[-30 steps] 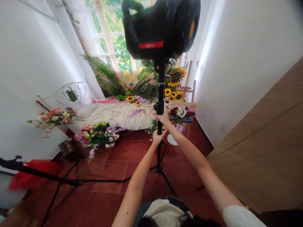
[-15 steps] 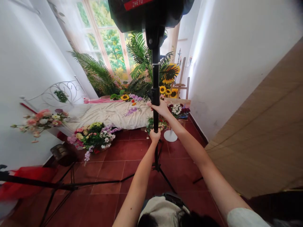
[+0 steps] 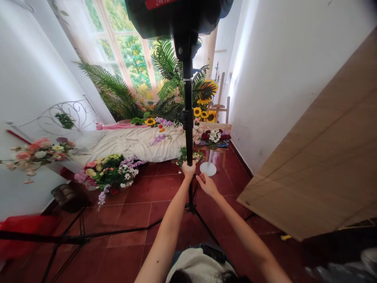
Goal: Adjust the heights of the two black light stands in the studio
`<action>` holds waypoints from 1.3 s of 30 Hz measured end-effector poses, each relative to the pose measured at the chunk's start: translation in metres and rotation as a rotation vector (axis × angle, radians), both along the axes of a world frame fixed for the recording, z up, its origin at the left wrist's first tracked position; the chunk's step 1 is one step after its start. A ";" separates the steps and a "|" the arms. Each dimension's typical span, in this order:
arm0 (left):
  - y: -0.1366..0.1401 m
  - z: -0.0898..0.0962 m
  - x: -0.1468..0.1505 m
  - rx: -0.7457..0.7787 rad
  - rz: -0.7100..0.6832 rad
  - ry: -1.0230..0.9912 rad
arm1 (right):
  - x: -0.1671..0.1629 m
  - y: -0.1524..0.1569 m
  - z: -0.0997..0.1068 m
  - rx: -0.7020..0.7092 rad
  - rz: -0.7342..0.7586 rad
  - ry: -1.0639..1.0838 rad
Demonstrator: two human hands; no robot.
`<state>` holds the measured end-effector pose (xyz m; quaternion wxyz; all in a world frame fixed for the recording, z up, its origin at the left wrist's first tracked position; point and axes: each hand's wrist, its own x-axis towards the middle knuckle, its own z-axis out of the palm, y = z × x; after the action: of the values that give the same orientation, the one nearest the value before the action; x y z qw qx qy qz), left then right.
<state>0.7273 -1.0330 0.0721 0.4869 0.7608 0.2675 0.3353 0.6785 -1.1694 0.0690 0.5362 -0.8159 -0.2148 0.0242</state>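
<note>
Gripping, left hand [image 3: 189, 169]: wrapped firmly round the black pole [image 3: 189, 141], fingers closed on it.
Right hand [image 3: 207, 183]: just right of the pole, slightly lower than the left hand; fingers curled in, gap narrow. Whether the tips touch the pole or pinch anything, I cannot tell.
Black pole: upright, rising from the left hand and continuing below it to the tripod legs [image 3: 205, 226] on the red tiled floor [image 3: 129, 224].
Lamp head [image 3: 181, 19]: black, atop the pole, well above both hands; top cut off at the edge of view.
Bed [image 3: 141, 143]: beyond the pole, cream cover.
Flower arrangement [image 3: 107, 171]: in front of the bed, well left of the left hand.
White round base [image 3: 207, 169]: near the right hand, beyond it.
Wooden panel [image 3: 309, 157]: well to the right.
</note>
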 end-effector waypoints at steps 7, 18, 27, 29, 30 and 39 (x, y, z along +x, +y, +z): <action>-0.001 0.001 -0.001 -0.018 -0.013 0.017 | 0.006 0.029 -0.019 0.277 -0.024 0.422; -0.005 0.013 -0.007 -0.075 -0.022 0.051 | 0.000 0.033 -0.009 0.688 0.201 1.014; -0.006 0.017 -0.008 -0.099 -0.017 0.055 | -0.015 0.015 0.017 -0.494 -0.075 -0.209; -0.006 0.018 -0.008 -0.104 -0.020 0.049 | -0.011 0.015 0.019 -0.531 -0.036 -0.234; -0.006 0.018 -0.008 -0.106 -0.021 0.048 | -0.008 0.015 0.019 -0.513 -0.017 -0.234; -0.007 0.021 -0.012 -0.116 -0.041 0.028 | 0.007 0.026 -0.006 0.369 0.103 0.510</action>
<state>0.7154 -1.0397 0.0926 0.5332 0.7412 0.2775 0.2988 0.6850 -1.1433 0.0633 0.7098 -0.6606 -0.1152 0.2160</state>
